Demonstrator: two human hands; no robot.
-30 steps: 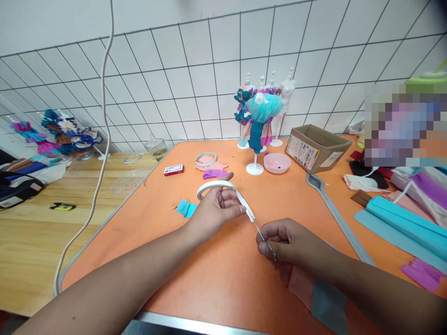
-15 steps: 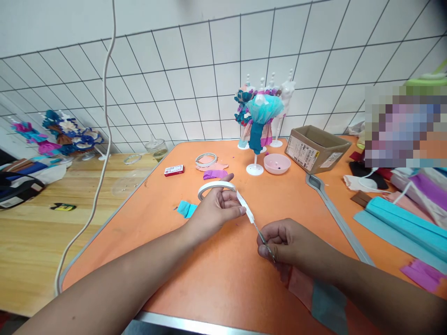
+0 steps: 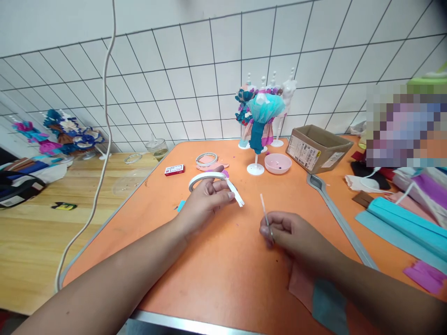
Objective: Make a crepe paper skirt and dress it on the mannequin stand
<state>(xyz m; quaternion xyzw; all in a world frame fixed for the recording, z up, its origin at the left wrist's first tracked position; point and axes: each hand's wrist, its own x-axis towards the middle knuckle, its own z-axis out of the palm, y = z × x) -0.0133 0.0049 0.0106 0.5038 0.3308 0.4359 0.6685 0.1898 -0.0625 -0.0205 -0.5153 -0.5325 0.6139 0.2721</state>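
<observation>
My left hand (image 3: 206,202) is closed round a roll of white tape (image 3: 200,178), held just above the orange table (image 3: 216,270). A short free end of tape (image 3: 237,197) sticks out past its fingertips. My right hand (image 3: 293,232) is closed on a thin metal tool (image 3: 268,226). A small white strip of tape (image 3: 261,201) stands on the tool's tip, apart from the roll. Pink and grey paper pieces (image 3: 314,298) lie under my right forearm.
Behind the hands stand a small mannequin in a teal paper dress (image 3: 260,121), a pink bowl (image 3: 277,163), a cardboard box (image 3: 316,146), a second tape roll (image 3: 206,159) and a red box (image 3: 173,170). Teal paper sheets (image 3: 401,223) lie right. A white cable (image 3: 101,163) hangs left.
The tape between roll and tool has parted. My left hand drew the roll back to the left, and a short strip stayed on the tool in my right hand.
</observation>
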